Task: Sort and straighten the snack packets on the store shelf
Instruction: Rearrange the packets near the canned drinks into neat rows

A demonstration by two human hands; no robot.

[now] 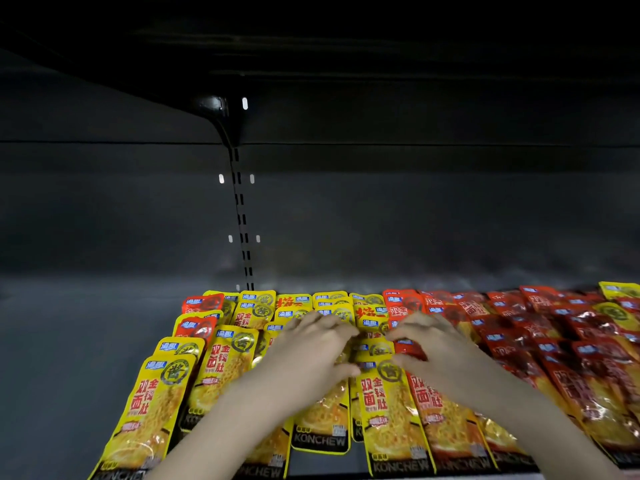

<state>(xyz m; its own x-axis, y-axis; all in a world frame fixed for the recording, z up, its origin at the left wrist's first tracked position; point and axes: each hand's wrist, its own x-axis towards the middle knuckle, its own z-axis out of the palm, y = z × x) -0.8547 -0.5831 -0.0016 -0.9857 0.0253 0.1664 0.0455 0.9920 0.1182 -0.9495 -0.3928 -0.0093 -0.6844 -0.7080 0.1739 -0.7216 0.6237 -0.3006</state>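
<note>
Yellow snack packets (221,362) lie in overlapping rows on the dark shelf (69,358), left and centre. Red packets (540,344) fill the right side, loosely heaped. A couple of red packets (199,327) sit among the yellow ones at the far left, and a yellow packet (620,291) lies at the far right among the red. My left hand (311,351) rests palm down on the yellow packets at centre, fingers spread. My right hand (433,344) lies palm down at the border of yellow and red, fingertips on a yellow packet (375,349). Neither hand visibly grips a packet.
The shelf's left part is bare dark metal. A slotted upright (242,216) runs up the grey back wall (415,220). A black shelf (311,46) hangs overhead. The front edge of the shelf (322,474) runs along the bottom.
</note>
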